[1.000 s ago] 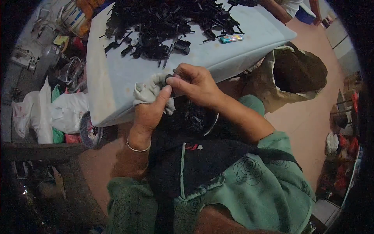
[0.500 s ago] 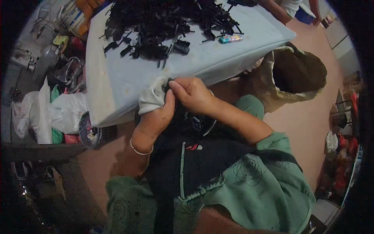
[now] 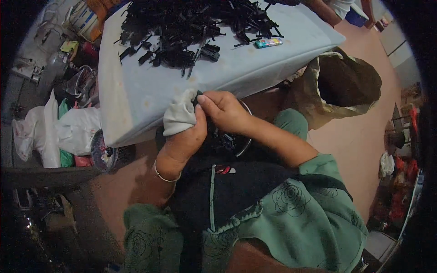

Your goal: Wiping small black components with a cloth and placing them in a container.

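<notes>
My left hand (image 3: 185, 142) is closed, with a crumpled white cloth (image 3: 178, 119) around its fingers and its thumb laid along the cloth's edge. A small black piece (image 3: 197, 97) pokes out at the top of the cloth. My right hand (image 3: 224, 110) pinches that piece between thumb and fingertips, so most of it is hidden. Both hands meet just in front of the near edge of the covered table (image 3: 136, 91). Beyond them on the table lies a heap of black plastic parts (image 3: 182, 32), some with thin rods sticking out.
A small colourful packet (image 3: 268, 42) lies right of the heap. To the right stands a wide-mouthed brown sack (image 3: 314, 86). Below my hands, a round container (image 3: 248, 145) holds more dark parts. White bags (image 3: 82, 132) crowd the left. Another person's arm (image 3: 324, 10) shows at the far right.
The view has shifted very slightly. Both hands stay together on the black piece, and the white cloth is bunched a little differently.
</notes>
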